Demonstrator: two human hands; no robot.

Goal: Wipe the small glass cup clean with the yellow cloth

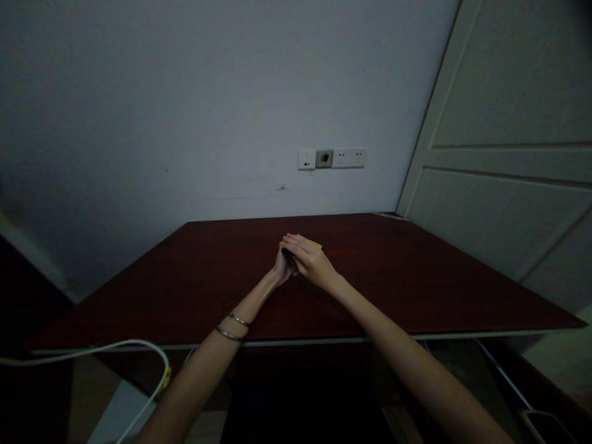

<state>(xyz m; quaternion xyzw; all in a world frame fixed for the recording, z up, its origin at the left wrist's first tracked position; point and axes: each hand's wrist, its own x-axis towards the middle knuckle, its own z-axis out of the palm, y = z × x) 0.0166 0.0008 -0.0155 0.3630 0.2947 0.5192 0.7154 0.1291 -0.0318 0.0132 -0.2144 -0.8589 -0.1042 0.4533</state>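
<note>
Head view: yellow, black-edged object [316, 245] partly under right hand [311, 258].

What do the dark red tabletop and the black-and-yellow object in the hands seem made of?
Dark red tabletop: perhaps satin laminate, given pale edge strip and faint sheen. Black-and-yellow object: material, finish unclear; right hand covers most.

This looks like a room in a home, perhaps a study corner, though a small office is possible. Beneath the left hand [281, 266] and the right hand [312, 261] spreads a dark red desk [398, 283], set against a plain, scuffed white wall [222, 111] with a row of sockets [349, 158] beyond the grip, slightly right. Farther right stands a pale panelled door [518, 105], and nearer, left of the grip, loops a white cable [148, 343].
</note>
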